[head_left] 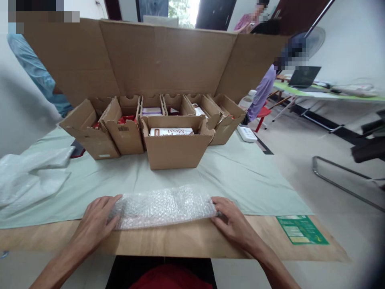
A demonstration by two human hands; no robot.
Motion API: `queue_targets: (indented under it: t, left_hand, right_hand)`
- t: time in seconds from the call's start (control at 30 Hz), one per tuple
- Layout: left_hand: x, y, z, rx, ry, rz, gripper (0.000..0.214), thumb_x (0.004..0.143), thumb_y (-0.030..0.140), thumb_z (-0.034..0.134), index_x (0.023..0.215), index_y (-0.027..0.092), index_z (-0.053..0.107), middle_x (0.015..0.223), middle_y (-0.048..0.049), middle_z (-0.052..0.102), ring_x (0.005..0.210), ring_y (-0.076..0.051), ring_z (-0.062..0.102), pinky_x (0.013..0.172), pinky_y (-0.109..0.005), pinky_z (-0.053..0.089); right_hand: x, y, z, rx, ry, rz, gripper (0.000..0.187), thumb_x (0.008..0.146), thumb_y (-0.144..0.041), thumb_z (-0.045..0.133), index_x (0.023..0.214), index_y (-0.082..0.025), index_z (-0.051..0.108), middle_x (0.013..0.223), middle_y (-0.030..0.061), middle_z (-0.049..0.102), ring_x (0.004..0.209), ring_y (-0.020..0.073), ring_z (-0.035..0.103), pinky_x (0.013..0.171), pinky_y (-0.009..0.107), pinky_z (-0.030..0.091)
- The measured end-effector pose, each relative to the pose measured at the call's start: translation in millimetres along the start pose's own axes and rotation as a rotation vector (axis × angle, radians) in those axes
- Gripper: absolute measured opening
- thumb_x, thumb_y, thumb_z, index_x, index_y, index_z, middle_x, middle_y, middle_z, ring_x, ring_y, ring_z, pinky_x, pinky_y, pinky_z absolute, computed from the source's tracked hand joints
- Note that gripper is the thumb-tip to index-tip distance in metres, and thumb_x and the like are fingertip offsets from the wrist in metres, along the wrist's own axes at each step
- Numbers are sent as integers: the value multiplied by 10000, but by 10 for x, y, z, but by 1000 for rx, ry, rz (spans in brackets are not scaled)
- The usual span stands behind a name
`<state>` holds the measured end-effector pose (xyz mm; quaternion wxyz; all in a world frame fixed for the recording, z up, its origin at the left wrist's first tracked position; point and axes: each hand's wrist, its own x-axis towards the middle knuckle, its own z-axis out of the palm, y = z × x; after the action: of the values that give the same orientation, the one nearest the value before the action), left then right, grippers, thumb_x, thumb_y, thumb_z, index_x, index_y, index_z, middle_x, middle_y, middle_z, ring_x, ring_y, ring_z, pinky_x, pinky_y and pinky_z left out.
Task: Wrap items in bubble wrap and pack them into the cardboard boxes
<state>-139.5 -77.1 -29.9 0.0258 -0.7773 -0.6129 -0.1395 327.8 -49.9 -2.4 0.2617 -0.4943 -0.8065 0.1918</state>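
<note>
A folded strip of bubble wrap [168, 206] lies across the near edge of the table, partly over the cloth and partly over bare wood. My left hand [99, 216] grips its left end, thumb low and fingers on top. At the opposite end, my right hand [228, 218] has its fingers curled on the wrap. Whether anything sits inside the folds I cannot make out. Beyond the wrap stands an open cardboard bin [177, 152] holding a white box marked "Meal" [171, 131].
Several narrow cardboard bins [129, 138] stand behind, before a tall cardboard panel [168, 60]. Loose bubble wrap [33, 176] lies on the left. A green printed sheet [302, 229] is at the right edge, a white device [247, 133] farther back. Other people stand beyond.
</note>
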Motion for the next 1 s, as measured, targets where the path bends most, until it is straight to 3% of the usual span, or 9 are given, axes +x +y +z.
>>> queue_targets:
  t: [0.17, 0.3, 0.4, 0.5, 0.63, 0.77, 1.0]
  left_hand:
    - [159, -1, -48, 68, 107, 65, 453, 901, 324, 481, 1312, 194, 623, 1234, -156, 695, 1134, -364, 649, 929, -511, 526]
    - [310, 182, 97, -36, 73, 172, 458, 919, 314, 511, 1358, 222, 603, 1400, -137, 638, 1316, -348, 568, 1051, -504, 497]
    - [384, 323, 265, -90, 36, 244, 423, 887, 226, 513, 1285, 252, 654, 1385, -112, 662, 1299, -322, 599, 1037, -478, 527]
    - [394, 334, 365, -121, 38, 262, 356, 894, 225, 512, 1197, 271, 695, 1361, -106, 681, 1260, -321, 634, 1006, -484, 555]
    - [399, 285, 370, -163, 71, 247, 429, 890, 281, 553, 1308, 278, 650, 1437, -122, 634, 1287, -327, 623, 1021, -481, 557]
    - [504, 386, 357, -204, 58, 290, 579, 850, 279, 599, 1427, 301, 553, 1486, -106, 602, 1342, -314, 591, 1069, -471, 535]
    - [767, 646, 281, -291, -83, 375, 720, 816, 235, 626, 1508, 290, 436, 1524, -81, 568, 1424, -299, 508, 1117, -474, 496]
  right_hand:
    - [79, -13, -199, -20, 51, 77, 97, 900, -272, 599, 960, -271, 675, 1212, 80, 734, 1144, 283, 689, 975, 495, 548]
    - [365, -126, -33, -68, 63, 20, 243, 911, -272, 640, 1151, -251, 678, 1223, 91, 734, 1141, 279, 686, 983, 484, 543]
    - [526, -224, 260, -179, -31, -103, 140, 866, -170, 700, 989, -231, 724, 1098, 77, 758, 1036, 286, 695, 891, 477, 547]
    - [559, -274, 410, -238, 29, -190, 118, 872, -110, 698, 819, -215, 709, 1049, 79, 752, 986, 267, 685, 869, 452, 518]
    - [522, -324, 331, -279, 216, -294, 140, 929, -113, 637, 880, -222, 711, 1102, 90, 738, 940, 238, 662, 840, 416, 490]
    - [547, -409, 213, -302, 309, -374, 205, 938, -63, 565, 917, -229, 684, 1068, 74, 742, 922, 221, 649, 835, 409, 468]
    - [674, -462, 58, -261, 190, -466, 173, 967, -96, 518, 900, -211, 628, 1004, 59, 761, 850, 186, 666, 844, 378, 467]
